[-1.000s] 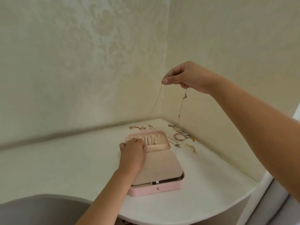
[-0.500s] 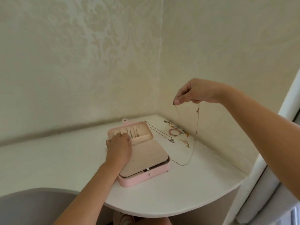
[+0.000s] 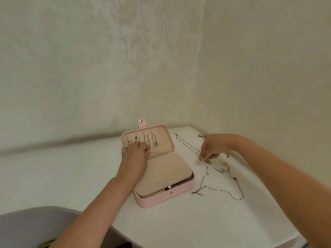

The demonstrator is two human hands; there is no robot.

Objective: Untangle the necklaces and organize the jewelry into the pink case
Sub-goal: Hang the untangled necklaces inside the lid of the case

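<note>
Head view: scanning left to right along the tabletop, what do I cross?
Pink case → thin straight necklace → right hand → small gold piece. The left hand overlaps the case, so I leave it out.

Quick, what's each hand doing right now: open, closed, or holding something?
Left hand: curled against the lid of the pink case; grip cannot be told.
Right hand: pinches the thin chain beside the case.

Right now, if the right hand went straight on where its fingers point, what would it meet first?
The right hand points down and left; first in line is the thin chain at its fingertips, lying on the white table. Whether they already touch is unclear.
</note>
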